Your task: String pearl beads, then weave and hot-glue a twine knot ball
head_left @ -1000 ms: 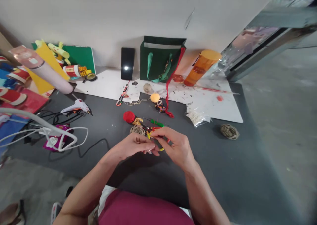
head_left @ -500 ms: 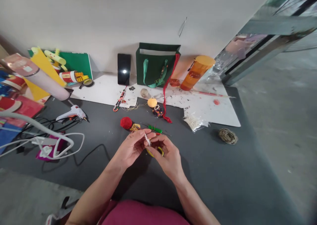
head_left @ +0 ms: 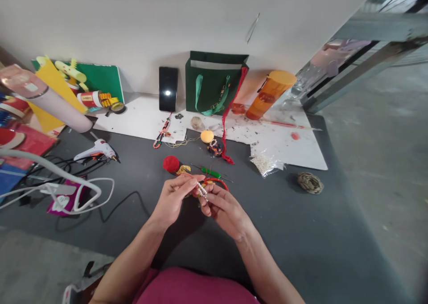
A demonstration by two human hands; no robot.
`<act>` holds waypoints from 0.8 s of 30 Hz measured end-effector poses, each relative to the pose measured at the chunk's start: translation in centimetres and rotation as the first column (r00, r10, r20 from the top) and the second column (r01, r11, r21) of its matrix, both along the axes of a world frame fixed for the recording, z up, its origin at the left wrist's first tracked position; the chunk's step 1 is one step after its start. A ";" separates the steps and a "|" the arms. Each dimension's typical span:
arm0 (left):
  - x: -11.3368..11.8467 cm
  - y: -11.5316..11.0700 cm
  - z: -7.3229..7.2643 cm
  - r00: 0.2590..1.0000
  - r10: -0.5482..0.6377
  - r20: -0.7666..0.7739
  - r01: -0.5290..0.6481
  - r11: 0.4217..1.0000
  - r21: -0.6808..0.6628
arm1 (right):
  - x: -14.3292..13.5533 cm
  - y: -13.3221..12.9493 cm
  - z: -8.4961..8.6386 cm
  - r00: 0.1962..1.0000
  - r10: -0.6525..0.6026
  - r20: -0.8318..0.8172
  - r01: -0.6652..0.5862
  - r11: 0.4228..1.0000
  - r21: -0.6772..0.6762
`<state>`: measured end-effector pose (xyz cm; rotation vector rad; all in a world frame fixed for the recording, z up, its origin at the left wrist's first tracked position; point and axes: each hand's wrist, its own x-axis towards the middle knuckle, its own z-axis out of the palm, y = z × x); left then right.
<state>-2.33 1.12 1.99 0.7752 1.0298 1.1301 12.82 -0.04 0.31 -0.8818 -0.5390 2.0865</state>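
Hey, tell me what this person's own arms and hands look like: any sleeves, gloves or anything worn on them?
The left hand and right hand wear no gloves. No sleeve, watch or bracelet shows on the left forearm or right forearm. A dark pink garment covers the torso.

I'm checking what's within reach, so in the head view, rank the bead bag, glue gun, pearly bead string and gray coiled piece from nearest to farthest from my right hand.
1. Pearly bead string: held between the right hand and left hand.
2. Bead bag: ahead and right.
3. Gray coiled piece: farther right.
4. Glue gun: far over on the left.
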 end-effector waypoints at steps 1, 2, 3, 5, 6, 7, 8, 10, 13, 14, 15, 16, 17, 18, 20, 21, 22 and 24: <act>-0.1 0.0 0.0 0.999 0.010 -0.042 -0.009 1.000 0.021 | -0.1 0.0 0.0 1.000 0.007 0.000 -0.007 1.000 -0.004; -0.1 0.0 0.0 0.996 0.023 -0.088 -0.019 0.999 0.043 | -0.2 -0.1 0.0 1.000 0.010 0.002 -0.010 1.000 0.001; -0.2 0.0 0.0 0.991 0.036 -0.129 -0.029 0.998 0.061 | -0.2 -0.1 -0.1 1.000 0.008 0.005 -0.008 1.000 0.015; -0.4 0.1 0.0 0.982 0.048 -0.183 -0.035 0.997 0.075 | -0.4 -0.2 -0.2 1.000 -0.008 0.018 0.007 0.998 0.055; -0.5 0.1 0.0 0.979 0.051 -0.197 -0.036 0.996 0.079 | -0.4 -0.2 -0.2 0.999 -0.017 0.032 0.014 0.997 0.074; -0.6 0.1 0.0 0.977 0.057 -0.206 -0.040 0.996 0.084 | -0.4 -0.3 -0.3 0.999 -0.025 0.049 0.021 0.996 0.088; -0.7 0.1 0.0 0.975 0.063 -0.212 -0.045 0.995 0.089 | -0.5 -0.3 -0.3 0.997 -0.033 0.066 0.026 0.995 0.098; -0.8 0.2 -0.1 0.977 0.068 -0.201 -0.051 0.995 0.088 | -0.5 -0.4 -0.4 0.995 -0.040 0.096 0.029 0.993 0.116; -0.7 0.2 -0.4 0.993 0.045 -0.109 -0.042 0.999 0.029 | -0.6 -0.5 -0.5 0.989 -0.070 0.127 0.053 0.990 0.132; -0.7 0.2 -0.5 0.997 0.039 -0.068 -0.038 0.999 0.006 | -0.7 -0.5 -0.5 0.988 -0.081 0.135 0.063 0.989 0.133; -0.6 0.2 -0.6 0.999 0.036 -0.031 -0.036 0.999 -0.013 | -0.8 -0.5 -0.5 0.986 -0.088 0.138 0.070 0.989 0.133; -0.5 0.2 -0.6 0.999 0.034 0.000 -0.034 0.999 -0.029 | -0.9 -0.6 -0.6 0.986 -0.090 0.139 0.072 0.989 0.132; -0.5 0.2 -0.5 0.999 0.030 0.026 -0.029 0.999 -0.041 | -1.0 -0.6 -0.6 0.987 -0.089 0.137 0.071 0.989 0.130; -0.4 0.3 -0.4 0.999 0.020 0.045 -0.017 0.999 -0.051 | -1.1 -0.6 -0.6 0.987 -0.090 0.134 0.073 0.989 0.130; -0.4 0.3 -0.1 0.998 -0.019 0.054 0.022 0.998 -0.067 | -1.2 -0.7 -0.6 0.987 -0.106 0.121 0.090 0.987 0.130; -0.5 0.4 0.0 0.998 -0.042 0.043 0.045 0.996 -0.073 | -1.2 -0.7 -0.6 0.987 -0.115 0.112 0.100 0.986 0.130; -0.5 0.4 0.1 0.998 -0.064 0.028 0.066 0.995 -0.078 | -1.3 -0.7 -0.6 0.988 -0.121 0.101 0.107 0.986 0.129; -0.6 0.5 0.2 0.996 -0.091 0.008 0.091 0.992 -0.087 | -1.2 -0.6 -0.6 0.989 -0.121 0.080 0.111 0.986 0.125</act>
